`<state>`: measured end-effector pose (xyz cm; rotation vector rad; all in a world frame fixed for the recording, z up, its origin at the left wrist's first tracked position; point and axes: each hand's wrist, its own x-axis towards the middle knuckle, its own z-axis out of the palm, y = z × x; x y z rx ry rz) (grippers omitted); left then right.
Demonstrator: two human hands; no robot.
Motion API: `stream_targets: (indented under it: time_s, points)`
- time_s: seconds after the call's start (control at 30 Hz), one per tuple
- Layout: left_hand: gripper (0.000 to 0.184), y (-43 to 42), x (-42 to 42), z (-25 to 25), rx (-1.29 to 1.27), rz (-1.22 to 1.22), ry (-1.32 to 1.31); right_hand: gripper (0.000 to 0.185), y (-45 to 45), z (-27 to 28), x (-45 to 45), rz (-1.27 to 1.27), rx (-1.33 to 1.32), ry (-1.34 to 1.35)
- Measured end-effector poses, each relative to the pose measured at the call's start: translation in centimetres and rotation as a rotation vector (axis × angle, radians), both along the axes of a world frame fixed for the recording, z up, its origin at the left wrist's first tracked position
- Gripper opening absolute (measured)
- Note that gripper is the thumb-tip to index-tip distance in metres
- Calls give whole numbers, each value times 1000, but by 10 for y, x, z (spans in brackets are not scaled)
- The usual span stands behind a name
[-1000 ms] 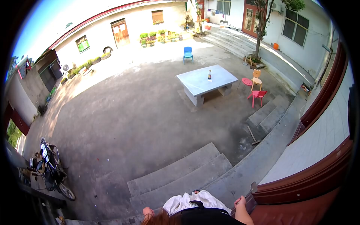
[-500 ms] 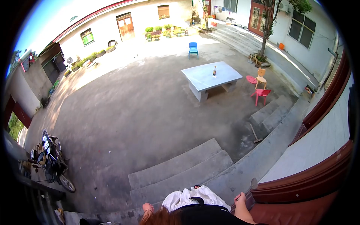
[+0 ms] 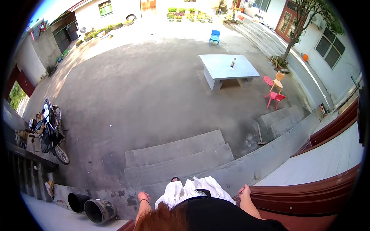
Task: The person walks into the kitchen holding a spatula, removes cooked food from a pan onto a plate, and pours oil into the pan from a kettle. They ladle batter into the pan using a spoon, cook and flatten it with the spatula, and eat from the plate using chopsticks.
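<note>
My left hand (image 3: 143, 196) hangs beside the white bottoms (image 3: 192, 187), its fingers curled in and a thin dark band round the wrist. Nothing shows in it. On the other side, my right hand (image 3: 244, 190) is also closed, with no object visible in it, near the dark red door frame (image 3: 293, 196). One foot in a dark sandal (image 3: 175, 179) pokes out in front of the white cloth, on the concrete ledge above the steps (image 3: 177, 154).
Two dark buckets (image 3: 100, 211) lie tipped at lower left. A motorcycle (image 3: 52, 133) is parked at left. Across the yard are a stone table (image 3: 227, 66) with a bottle (image 3: 233, 62), a blue chair (image 3: 214, 37), a red chair (image 3: 275, 99) and a yellow chair (image 3: 278, 81).
The view has tilted down and moved forward, so the steps sit closer and the buckets have come into sight. Both hands appear higher in the picture, still closed.
</note>
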<state>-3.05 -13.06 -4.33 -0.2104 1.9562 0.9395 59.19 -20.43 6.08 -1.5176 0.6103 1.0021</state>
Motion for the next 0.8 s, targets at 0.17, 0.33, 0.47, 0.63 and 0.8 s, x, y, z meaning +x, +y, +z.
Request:
stream_targets:
  time_s: [0.17,0.33,0.47,0.63,0.8]
  points:
    - [19,-42,49,21,102,213,109,18,54,-33,51,239,-6,39]
    - [17,-135,142,36,136,429,197,15,125,-30,75,644,-138,-43]
    - [17,-245,173,73,171,625,166,16,202,-48,39,1147,-153,-169]
    - [17,-384,225,152,191,881,485,16,236,-50,-62,1678,-88,-320]
    - [17,-467,325,158,144,1399,380,14,219,-33,-217,2300,146,-386]
